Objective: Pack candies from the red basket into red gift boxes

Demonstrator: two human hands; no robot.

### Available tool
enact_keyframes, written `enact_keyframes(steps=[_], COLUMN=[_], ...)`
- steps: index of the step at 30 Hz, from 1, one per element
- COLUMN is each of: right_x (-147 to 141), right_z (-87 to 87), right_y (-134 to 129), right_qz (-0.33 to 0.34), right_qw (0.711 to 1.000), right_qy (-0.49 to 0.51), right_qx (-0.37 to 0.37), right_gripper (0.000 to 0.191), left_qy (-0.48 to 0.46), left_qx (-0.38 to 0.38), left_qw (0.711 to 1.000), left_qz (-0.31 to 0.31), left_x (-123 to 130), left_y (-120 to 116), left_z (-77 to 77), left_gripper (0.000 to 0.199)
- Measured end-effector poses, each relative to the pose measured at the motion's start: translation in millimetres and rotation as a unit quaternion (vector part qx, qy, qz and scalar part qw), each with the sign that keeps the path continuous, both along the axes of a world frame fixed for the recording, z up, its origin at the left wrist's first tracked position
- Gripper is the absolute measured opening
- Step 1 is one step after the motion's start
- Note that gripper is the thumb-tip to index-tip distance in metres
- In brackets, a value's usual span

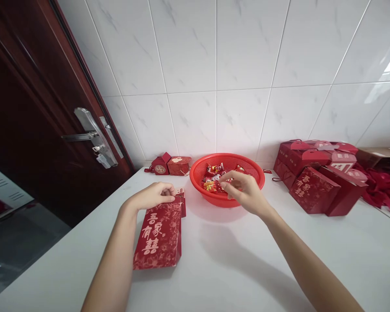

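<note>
My left hand (157,195) is closed on the upper end of a red gift box (159,236) with pale characters, which lies on the white table. Behind the box, partly covered by it, is a smaller red piece (183,207) with a pale tag. Over the front right of a red plastic basket (211,200) hovers my right hand (242,188), its thumb and fingers curved and apart, with nothing visible between them. Wrapped sweets (210,185) in red and gold lie in the basket.
Two small red boxes (178,166) stand by the tiled wall, left of the basket. Several red boxes (315,188) are stacked at the right, beside red ribbon (383,186) and a cardboard box (381,152). A dark door (52,86) is beyond the white table's (240,268) left edge.
</note>
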State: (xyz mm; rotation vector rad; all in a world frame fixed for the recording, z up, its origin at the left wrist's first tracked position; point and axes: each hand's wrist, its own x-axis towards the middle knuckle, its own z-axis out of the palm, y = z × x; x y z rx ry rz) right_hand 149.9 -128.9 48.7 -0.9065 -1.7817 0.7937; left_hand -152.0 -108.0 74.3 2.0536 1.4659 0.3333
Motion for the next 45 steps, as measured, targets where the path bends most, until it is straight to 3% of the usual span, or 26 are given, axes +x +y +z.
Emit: enact_keyframes(steps=[4, 7, 11, 17, 19, 23, 28, 32, 36, 41, 45], right_x=[-13.0, -16.4, -13.5, -8.1, -6.2, 3.6, 26.5, 39.7, 44.5, 53.5, 64.7], right_z=[-13.5, -19.3, -24.8, -34.6, -34.1, -24.7, -8.9, -2.1, -0.9, 3.5, 11.1], right_y=[3.0, 6.0, 12.4, 18.9, 19.6, 19.9, 17.4, 12.5, 9.1, 9.4, 12.9], right_qz=[0.097, 0.15, 0.207, 0.303, 0.295, 0.239, 0.209, 0.194, 0.152, 0.188, 0.116], right_qw=[0.991, 0.979, 0.961, 0.926, 0.927, 0.941, 0.946, 0.937, 0.948, 0.936, 0.974], right_qy=[0.025, 0.043, 0.041, 0.039, 0.055, 0.078, 0.003, -0.077, -0.096, -0.154, -0.094], right_qx=[-0.09, -0.134, -0.178, -0.223, -0.225, -0.225, -0.248, -0.28, -0.262, -0.256, -0.169], right_gripper=[0.031, 0.037, 0.041, 0.043, 0.04, 0.039, 0.043, 0.044, 0.047, 0.046, 0.042], left_qy=[-0.082, -0.122, -0.155, -0.252, -0.254, -0.221, -0.195, -0.186, -0.148, -0.14, -0.165], left_qx=[0.018, 0.089, 0.169, 0.259, 0.268, 0.254, 0.147, 0.074, 0.055, 0.017, -0.01], left_qw=[0.995, 0.984, 0.956, 0.891, 0.887, 0.913, 0.948, 0.957, 0.972, 0.979, 0.974], left_qz=[-0.051, -0.091, -0.183, -0.275, -0.278, -0.233, -0.205, -0.209, -0.177, -0.146, -0.154], left_x=[16.7, 31.6, 55.1, 82.3, 83.3, 76.4, 69.4, 74.0, 83.8, 94.1, 98.1], left_y=[-18.4, -31.0, -39.1, -33.4, -32.0, -31.2, -22.1, -17.1, -20.9, -20.0, -17.6], left_z=[15.7, 19.8, 13.0, -3.8, -6.3, -6.9, -9.6, -12.0, -12.1, -19.7, -24.5], left_gripper=[0.031, 0.025, 0.015, 0.023, 0.023, 0.021, 0.022, 0.021, 0.026, 0.033, 0.032])
